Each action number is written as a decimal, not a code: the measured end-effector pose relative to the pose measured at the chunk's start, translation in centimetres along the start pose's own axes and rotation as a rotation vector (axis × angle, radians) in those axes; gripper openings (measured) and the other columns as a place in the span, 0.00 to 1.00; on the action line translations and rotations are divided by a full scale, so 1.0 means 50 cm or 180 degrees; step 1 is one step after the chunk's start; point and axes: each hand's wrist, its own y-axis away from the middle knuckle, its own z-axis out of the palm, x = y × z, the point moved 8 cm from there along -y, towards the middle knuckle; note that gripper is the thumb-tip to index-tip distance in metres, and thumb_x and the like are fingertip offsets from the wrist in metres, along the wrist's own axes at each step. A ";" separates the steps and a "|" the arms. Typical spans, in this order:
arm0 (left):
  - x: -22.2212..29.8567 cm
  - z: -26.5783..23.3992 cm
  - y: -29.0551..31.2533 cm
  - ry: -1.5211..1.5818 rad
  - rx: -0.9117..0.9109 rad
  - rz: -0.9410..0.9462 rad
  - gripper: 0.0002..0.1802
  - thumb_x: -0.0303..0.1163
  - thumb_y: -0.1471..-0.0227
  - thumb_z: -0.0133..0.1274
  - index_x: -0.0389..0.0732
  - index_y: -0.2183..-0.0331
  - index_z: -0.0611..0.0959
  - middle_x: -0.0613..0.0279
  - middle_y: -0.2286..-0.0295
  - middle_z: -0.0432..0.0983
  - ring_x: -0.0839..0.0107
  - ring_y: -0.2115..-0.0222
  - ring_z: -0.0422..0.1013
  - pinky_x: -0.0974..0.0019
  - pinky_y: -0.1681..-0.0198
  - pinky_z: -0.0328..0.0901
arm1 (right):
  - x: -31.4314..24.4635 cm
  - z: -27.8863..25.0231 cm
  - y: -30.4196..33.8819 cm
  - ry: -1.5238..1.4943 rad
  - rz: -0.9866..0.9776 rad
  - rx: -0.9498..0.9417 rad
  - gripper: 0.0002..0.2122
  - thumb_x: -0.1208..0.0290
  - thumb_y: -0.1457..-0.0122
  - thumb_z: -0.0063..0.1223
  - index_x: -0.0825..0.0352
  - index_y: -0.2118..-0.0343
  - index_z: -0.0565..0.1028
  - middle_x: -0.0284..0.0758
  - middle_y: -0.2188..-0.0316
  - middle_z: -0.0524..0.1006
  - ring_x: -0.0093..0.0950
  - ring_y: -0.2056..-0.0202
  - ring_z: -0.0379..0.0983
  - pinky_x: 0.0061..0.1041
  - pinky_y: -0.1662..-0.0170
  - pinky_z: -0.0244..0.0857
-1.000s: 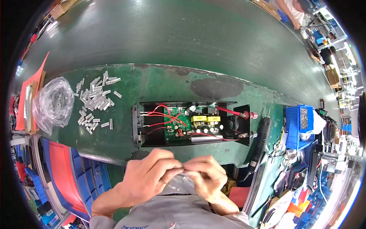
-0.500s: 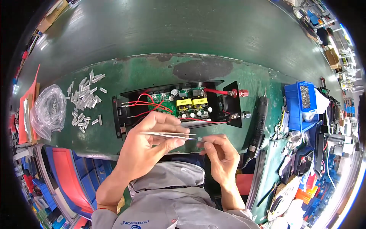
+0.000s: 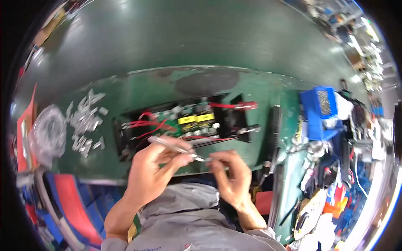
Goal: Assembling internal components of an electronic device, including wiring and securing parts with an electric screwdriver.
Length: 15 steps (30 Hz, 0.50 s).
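Note:
My left hand (image 3: 146, 173) is closed round a pair of metal tweezers (image 3: 175, 146), which slant down to the right. Their tips meet the fingers of my right hand (image 3: 232, 175). Those fingers are pinched on a small pale piece (image 3: 208, 160), blurred and mostly covered. Just beyond both hands lies an open black case (image 3: 124, 140) with a green circuit board (image 3: 172, 126) inside. Two yellow blocks (image 3: 187, 120) stand on the board, and red wires (image 3: 146, 121) loop over its left part. The case's right end panel carries a red terminal (image 3: 251, 106) and a dark one (image 3: 254, 128).
On the left, many small silvery pieces (image 3: 86, 121) lie loose beside a clear plastic bag (image 3: 49, 131). A black electric screwdriver (image 3: 273, 136) lies right of the case. Farther right, blue bins (image 3: 312, 119) hold small metal parts, with clutter in front.
The tweezers have tilted, their tips now lower and touching the right fingers. My right hand has come closer to the left. The whole view has shifted slightly and blurred.

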 end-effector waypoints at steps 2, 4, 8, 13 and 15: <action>-0.006 -0.011 0.004 -0.0105 0.0175 0.0016 0.09 0.20 0.40 0.57 0.29 0.57 0.79 0.53 0.64 0.81 0.70 0.64 0.77 0.67 0.58 0.73 | -0.013 0.005 -0.014 0.0312 -0.0172 -0.0057 0.10 0.81 0.36 0.55 0.69 0.53 0.79 0.37 0.67 0.80 0.25 0.68 0.79 0.24 0.64 0.73; 0.004 -0.026 0.010 -0.0123 0.0347 0.0173 0.09 0.20 0.41 0.57 0.30 0.58 0.78 0.55 0.65 0.81 0.71 0.66 0.77 0.69 0.60 0.73 | -0.014 0.008 -0.008 0.0223 -0.0069 -0.0126 0.10 0.80 0.36 0.56 0.69 0.53 0.79 0.37 0.67 0.80 0.26 0.69 0.79 0.24 0.65 0.73; 0.016 -0.018 0.005 -0.0197 0.0296 0.0064 0.08 0.21 0.42 0.59 0.30 0.60 0.79 0.55 0.66 0.81 0.70 0.65 0.79 0.68 0.58 0.74 | -0.021 0.004 -0.012 0.0230 -0.0392 -0.0078 0.09 0.81 0.37 0.58 0.69 0.54 0.78 0.40 0.62 0.78 0.27 0.68 0.78 0.24 0.65 0.74; 0.014 -0.005 0.000 -0.0337 0.0212 0.0147 0.07 0.21 0.42 0.60 0.30 0.62 0.79 0.55 0.67 0.81 0.71 0.68 0.79 0.69 0.61 0.74 | -0.024 0.007 -0.013 0.0135 -0.0350 -0.0076 0.09 0.82 0.37 0.57 0.70 0.54 0.78 0.40 0.62 0.78 0.27 0.68 0.78 0.25 0.66 0.74; 0.016 -0.009 0.002 -0.0358 0.0222 0.0151 0.07 0.22 0.42 0.60 0.31 0.62 0.79 0.55 0.68 0.81 0.71 0.68 0.79 0.69 0.62 0.74 | -0.026 0.011 -0.013 0.0089 -0.0308 -0.0111 0.09 0.82 0.37 0.57 0.70 0.54 0.78 0.40 0.62 0.78 0.28 0.68 0.78 0.25 0.66 0.74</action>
